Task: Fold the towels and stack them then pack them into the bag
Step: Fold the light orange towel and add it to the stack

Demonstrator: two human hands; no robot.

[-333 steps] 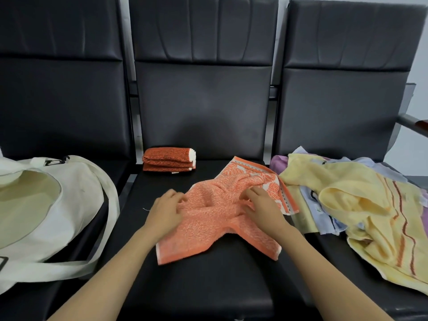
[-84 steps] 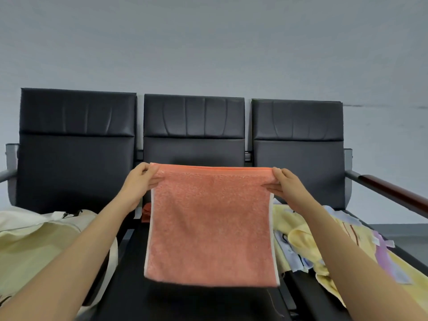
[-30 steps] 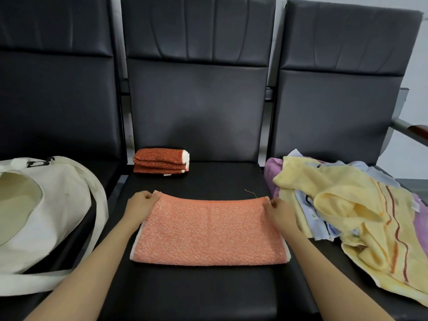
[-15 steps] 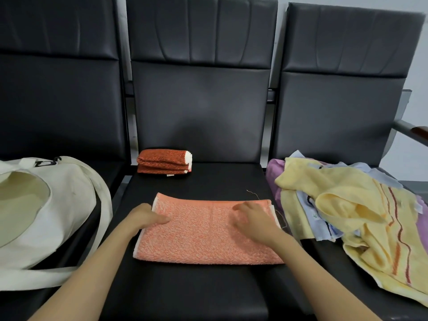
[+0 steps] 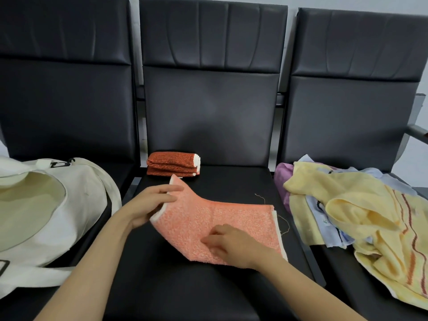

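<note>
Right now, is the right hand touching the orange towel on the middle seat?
Touching. The head view shows the right hand pressing down on the orange towel, no gap.

On my feed the coral towel (image 5: 222, 225) reads as salmon orange, with a fine pale speckle through the weave and a white border along its short ends. The folded towel (image 5: 172, 163) is a darker rust orange, with white showing at its ends. The bag (image 5: 85, 200) is cream outside and pale yellowish inside, with a small black mark near its top. The yellow towel (image 5: 361, 205) carries wavy red-brown and orange stripes. I also see a purple towel (image 5: 281, 174) and a pale blue cloth (image 5: 328, 224). The seats (image 5: 203, 288) are black and the wall (image 5: 370, 3) is light grey.
</note>
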